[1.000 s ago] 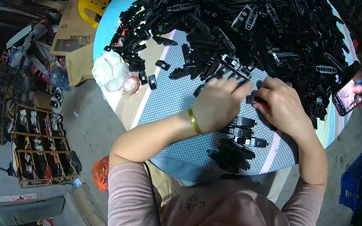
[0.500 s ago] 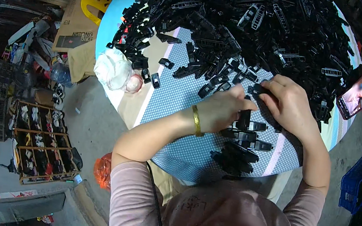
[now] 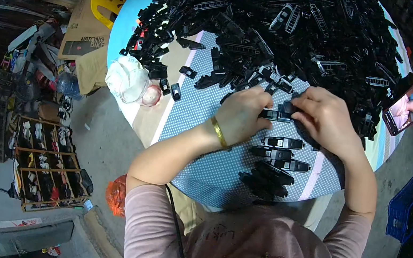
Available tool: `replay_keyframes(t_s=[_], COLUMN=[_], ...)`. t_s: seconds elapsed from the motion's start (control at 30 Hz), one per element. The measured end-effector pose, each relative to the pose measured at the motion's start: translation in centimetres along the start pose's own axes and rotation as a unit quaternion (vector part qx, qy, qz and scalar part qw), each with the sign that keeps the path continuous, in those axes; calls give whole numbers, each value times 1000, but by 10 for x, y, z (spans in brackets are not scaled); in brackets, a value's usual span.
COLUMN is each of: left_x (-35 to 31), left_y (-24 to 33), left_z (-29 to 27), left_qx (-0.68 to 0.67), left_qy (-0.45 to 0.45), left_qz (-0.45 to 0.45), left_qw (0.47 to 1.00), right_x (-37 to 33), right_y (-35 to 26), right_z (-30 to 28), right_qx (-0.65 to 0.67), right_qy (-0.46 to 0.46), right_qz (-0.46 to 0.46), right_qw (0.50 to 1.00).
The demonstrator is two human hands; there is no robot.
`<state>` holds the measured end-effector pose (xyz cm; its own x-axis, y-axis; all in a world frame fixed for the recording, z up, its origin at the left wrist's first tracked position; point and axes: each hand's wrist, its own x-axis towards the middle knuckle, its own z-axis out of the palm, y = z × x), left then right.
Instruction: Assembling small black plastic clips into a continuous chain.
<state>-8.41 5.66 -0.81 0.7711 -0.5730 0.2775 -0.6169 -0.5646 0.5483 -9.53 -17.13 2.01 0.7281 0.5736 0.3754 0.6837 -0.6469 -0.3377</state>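
My left hand (image 3: 243,114) is closed on one end of a black plastic toy vehicle (image 3: 276,115), held level over the dotted tablecloth. At its other end, my right hand (image 3: 329,119) pinches a small dark plastic piece (image 3: 288,108) against or just above the vehicle; whether they are joined I cannot tell. Close below the hands lie several similar black toy vehicles (image 3: 283,143) with pale windows, side by side. Nearer to me is a bundle of narrow black parts (image 3: 266,180). More loose vehicles (image 3: 274,78) lie just beyond my fingers.
A large heap of black plastic parts (image 3: 291,40), some ladder-shaped, covers the far side of the round table (image 3: 191,121). A white plastic bag (image 3: 127,79) sits at the left edge. A phone (image 3: 405,108) stands at the right edge. Blue crates (image 3: 411,202) are on the floor.
My left hand has shifted left and slightly away from me. A toy vehicle now shows lengthwise between both hands, where a dark part stuck out below the left fingers before. My right hand barely moved.
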Motion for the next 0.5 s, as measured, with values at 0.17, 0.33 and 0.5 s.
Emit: replay_keyframes(t_s=[0.17, 0.33, 0.5], left_x=[-2, 1, 3], left_y=[-3, -5, -10], left_z=[-8, -8, 0], left_qx=[52, 52, 47], left_qy=[-10, -11, -2], left_qz=[6, 29, 62], left_qw=[999, 998, 997], right_x=[1, -1, 1], right_y=[4, 2, 4], right_z=[1, 5, 19], right_qx=[4, -4, 47], right_qy=[-53, -41, -42], right_qz=[10, 2, -12], right_qw=[999, 999, 998])
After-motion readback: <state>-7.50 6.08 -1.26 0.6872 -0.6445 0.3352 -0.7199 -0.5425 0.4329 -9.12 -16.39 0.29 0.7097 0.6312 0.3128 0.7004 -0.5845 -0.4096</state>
